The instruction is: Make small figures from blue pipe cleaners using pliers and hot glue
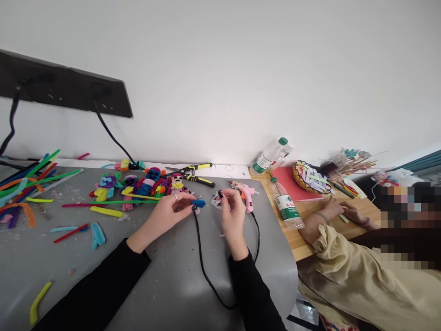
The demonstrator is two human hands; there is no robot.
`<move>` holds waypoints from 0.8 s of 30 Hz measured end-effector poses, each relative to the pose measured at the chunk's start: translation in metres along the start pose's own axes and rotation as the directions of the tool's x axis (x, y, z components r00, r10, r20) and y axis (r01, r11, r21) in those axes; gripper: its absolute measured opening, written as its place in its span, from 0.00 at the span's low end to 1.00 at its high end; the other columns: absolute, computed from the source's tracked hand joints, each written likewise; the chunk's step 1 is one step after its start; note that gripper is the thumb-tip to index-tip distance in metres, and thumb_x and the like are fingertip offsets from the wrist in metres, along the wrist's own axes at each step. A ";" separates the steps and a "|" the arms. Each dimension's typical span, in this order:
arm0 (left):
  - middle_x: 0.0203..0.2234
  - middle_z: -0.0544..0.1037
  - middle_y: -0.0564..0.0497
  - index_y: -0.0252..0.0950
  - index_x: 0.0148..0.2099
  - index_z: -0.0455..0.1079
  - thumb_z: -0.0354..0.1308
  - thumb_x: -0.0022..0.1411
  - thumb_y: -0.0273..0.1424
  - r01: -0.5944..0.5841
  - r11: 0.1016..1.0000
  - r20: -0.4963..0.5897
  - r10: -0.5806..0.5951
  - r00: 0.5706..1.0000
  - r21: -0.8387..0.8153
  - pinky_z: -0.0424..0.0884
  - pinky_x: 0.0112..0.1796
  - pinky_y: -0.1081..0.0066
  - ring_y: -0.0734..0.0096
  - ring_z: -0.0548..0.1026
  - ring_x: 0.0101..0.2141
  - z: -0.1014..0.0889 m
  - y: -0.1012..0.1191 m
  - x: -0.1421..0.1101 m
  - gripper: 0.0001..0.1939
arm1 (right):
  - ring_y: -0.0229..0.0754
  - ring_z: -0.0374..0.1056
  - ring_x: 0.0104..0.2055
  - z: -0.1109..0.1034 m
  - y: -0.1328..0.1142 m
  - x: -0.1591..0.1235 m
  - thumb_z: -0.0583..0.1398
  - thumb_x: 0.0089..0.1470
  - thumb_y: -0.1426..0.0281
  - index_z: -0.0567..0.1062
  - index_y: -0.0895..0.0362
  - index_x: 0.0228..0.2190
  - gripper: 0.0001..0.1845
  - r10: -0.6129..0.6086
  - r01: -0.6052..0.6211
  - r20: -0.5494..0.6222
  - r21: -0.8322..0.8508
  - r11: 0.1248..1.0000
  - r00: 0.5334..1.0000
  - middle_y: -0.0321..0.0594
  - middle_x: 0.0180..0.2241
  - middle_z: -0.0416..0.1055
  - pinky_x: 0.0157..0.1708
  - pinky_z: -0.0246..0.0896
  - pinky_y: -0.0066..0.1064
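Observation:
Between the thumb and fingers of my left hand [172, 212] is a small blue pipe cleaner piece [199, 203]. My right hand [233, 216] is raised just right of it, thumb and fingertips pinched together; whatever may be between them is too small to make out. Close behind my right hand lies a pink glue gun [248, 196] on its side, nozzle toward the left. Beyond my left hand, several colourful pipe cleaner dolls [148, 184] lie in a row. Pliers with yellow and black handles [200, 174] rest near the wall.
Loose pipe cleaners [37, 181] are heaped at the left, with a light blue bent piece [98, 236] nearer me. A black cable [203, 271] crosses the grey mat [179, 289]. Water bottles [287, 207] and a basket [306, 179] stand right, beside another person's hands [344, 212].

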State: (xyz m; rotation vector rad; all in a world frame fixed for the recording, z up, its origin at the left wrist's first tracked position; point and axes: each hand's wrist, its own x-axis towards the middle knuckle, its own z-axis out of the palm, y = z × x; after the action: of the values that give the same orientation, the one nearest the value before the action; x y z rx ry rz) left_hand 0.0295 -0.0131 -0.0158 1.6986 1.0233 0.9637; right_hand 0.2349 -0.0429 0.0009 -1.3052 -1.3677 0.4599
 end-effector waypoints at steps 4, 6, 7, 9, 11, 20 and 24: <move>0.42 0.84 0.46 0.41 0.45 0.79 0.56 0.69 0.36 -0.270 0.941 0.094 0.255 0.962 0.205 0.78 0.46 0.61 0.58 0.81 0.45 0.010 0.000 -0.004 0.11 | 0.42 0.74 0.44 -0.005 -0.012 0.041 0.54 0.64 0.71 0.74 0.54 0.45 0.11 -0.107 0.115 0.080 -0.104 0.988 0.991 0.43 0.42 0.77 0.40 0.71 0.32; 0.43 0.83 0.46 0.41 0.46 0.78 0.54 0.71 0.32 -0.377 0.891 0.190 0.337 0.922 0.251 0.76 0.51 0.60 0.59 0.80 0.49 0.016 -0.001 -0.006 0.11 | 0.44 0.73 0.48 -0.004 -0.014 0.061 0.52 0.62 0.76 0.74 0.54 0.48 0.16 -0.166 0.195 0.166 -0.175 0.965 0.972 0.45 0.46 0.76 0.43 0.71 0.34; 0.43 0.83 0.46 0.41 0.46 0.78 0.54 0.71 0.30 -0.413 0.869 0.242 0.353 0.904 0.273 0.76 0.51 0.60 0.59 0.79 0.49 0.018 -0.002 -0.006 0.11 | 0.45 0.72 0.50 -0.002 -0.014 0.068 0.51 0.60 0.79 0.74 0.54 0.50 0.20 -0.186 0.236 0.218 -0.229 0.944 0.958 0.47 0.49 0.75 0.44 0.70 0.36; 0.42 0.83 0.46 0.41 0.46 0.78 0.56 0.71 0.30 -0.459 0.831 0.319 0.363 0.876 0.314 0.76 0.50 0.59 0.58 0.79 0.48 0.020 -0.004 -0.007 0.09 | 0.49 0.71 0.52 0.000 -0.011 0.075 0.51 0.56 0.82 0.75 0.55 0.50 0.25 -0.181 0.285 0.297 -0.355 0.890 0.937 0.50 0.52 0.73 0.45 0.68 0.39; 0.43 0.82 0.46 0.40 0.45 0.78 0.60 0.69 0.32 -0.479 0.809 0.339 0.369 0.865 0.340 0.75 0.50 0.58 0.57 0.79 0.47 0.019 -0.005 -0.008 0.06 | 0.49 0.72 0.46 0.001 -0.008 0.072 0.51 0.57 0.82 0.77 0.56 0.46 0.21 -0.123 0.269 0.328 -0.449 0.852 0.937 0.49 0.45 0.75 0.43 0.66 0.39; 0.40 0.83 0.46 0.39 0.46 0.77 0.53 0.72 0.31 -0.520 0.781 0.079 0.528 0.845 0.346 0.77 0.46 0.64 0.63 0.80 0.44 0.012 0.010 -0.023 0.11 | 0.42 0.67 0.28 -0.036 -0.009 -0.005 0.54 0.65 0.65 0.71 0.54 0.26 0.16 0.005 0.042 0.104 -0.448 0.893 0.995 0.37 0.24 0.71 0.33 0.61 0.33; 0.42 0.84 0.47 0.40 0.48 0.77 0.52 0.72 0.31 -0.439 0.748 -0.072 0.540 0.839 0.498 0.78 0.45 0.66 0.64 0.81 0.43 -0.016 0.021 -0.047 0.12 | 0.44 0.75 0.44 -0.045 -0.016 -0.043 0.51 0.61 0.72 0.74 0.55 0.51 0.19 -0.023 0.031 0.031 -0.298 0.954 0.999 0.48 0.48 0.76 0.47 0.69 0.38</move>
State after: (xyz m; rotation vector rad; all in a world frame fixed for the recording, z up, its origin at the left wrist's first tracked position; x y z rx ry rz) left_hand 0.0024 -0.0572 0.0009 2.3924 1.0120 1.3394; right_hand 0.2563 -0.1028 0.0087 -1.5267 -1.5185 0.2588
